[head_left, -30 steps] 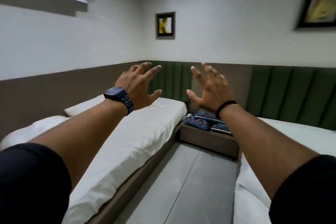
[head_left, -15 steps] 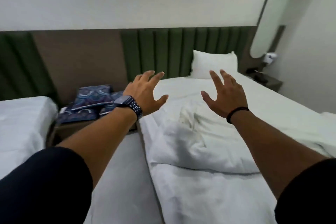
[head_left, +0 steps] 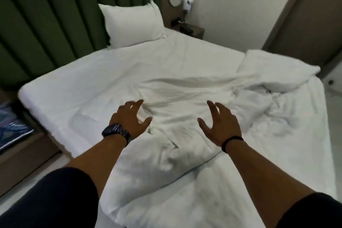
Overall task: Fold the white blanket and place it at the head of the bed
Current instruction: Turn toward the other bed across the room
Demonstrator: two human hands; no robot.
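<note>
A crumpled white blanket (head_left: pixel 185 98) lies in loose folds across the middle and right of the bed (head_left: pixel 70 87), which has a white sheet. My left hand (head_left: pixel 130 119), with a dark watch on its wrist, hovers over the blanket's left part with fingers spread and nothing in it. My right hand (head_left: pixel 220 126), a black band on the wrist, hovers over the blanket's middle, also spread and holding nothing. A white pillow (head_left: pixel 132 22) leans on the green padded headboard (head_left: pixel 46 16) at the head of the bed.
A second white pillow (head_left: pixel 277 69) lies at the bed's right edge. A small bedside table (head_left: pixel 192 30) stands in the far corner under a wall-mounted device. Patterned blue cushions (head_left: pixel 13 126) rest on a low ledge to the left.
The view has swung right from the narrow left bed onto this bed. Both hands have dropped from raised in the air to just above the crumpled blanket.
</note>
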